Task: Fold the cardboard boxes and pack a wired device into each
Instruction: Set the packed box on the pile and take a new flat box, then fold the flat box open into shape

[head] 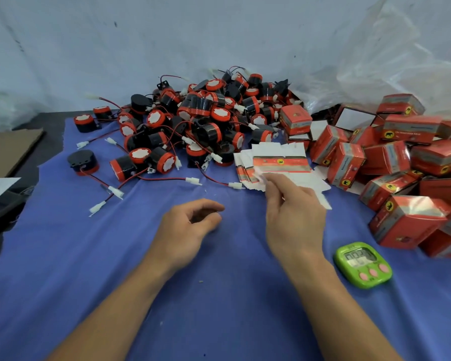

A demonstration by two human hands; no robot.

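While the left hand (190, 225) lies loosely curled, empty, on the blue cloth (219, 308), the right hand (294, 217) meets the flat box blanks (279, 162) with blurred fingertips (270, 184); grip cannot be told. Beyond: heaped wired devices (201, 113); folded boxes (401, 178) cut off right.

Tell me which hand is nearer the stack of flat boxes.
Right. The right hand pinches the flat boxes at their near edge; the left hand is apart, over the cloth, to their left.
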